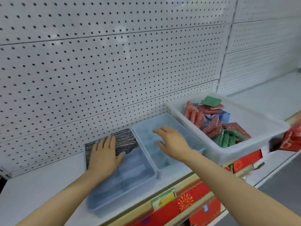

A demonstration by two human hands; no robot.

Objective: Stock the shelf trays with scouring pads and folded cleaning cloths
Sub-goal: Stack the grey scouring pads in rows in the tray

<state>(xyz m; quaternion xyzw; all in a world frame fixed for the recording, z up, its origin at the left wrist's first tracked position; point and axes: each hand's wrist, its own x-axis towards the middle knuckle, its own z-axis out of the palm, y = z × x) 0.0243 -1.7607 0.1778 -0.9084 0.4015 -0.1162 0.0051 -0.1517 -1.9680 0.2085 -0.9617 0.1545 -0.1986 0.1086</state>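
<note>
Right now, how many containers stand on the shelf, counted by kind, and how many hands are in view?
Clear blue-tinted trays: 2, the left tray and the middle tray
White bins: 1, the white bin holding mixed scouring pads
Hands: 2, the left hand and the right hand
Total: 5

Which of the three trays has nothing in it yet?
The middle tray, under the right hand. The left tray holds dark pads; the right tray holds red and green ones.

left hand [104, 154] flat on dark pads [125, 139], right hand [171, 141] over middle tray [197, 150]
</note>
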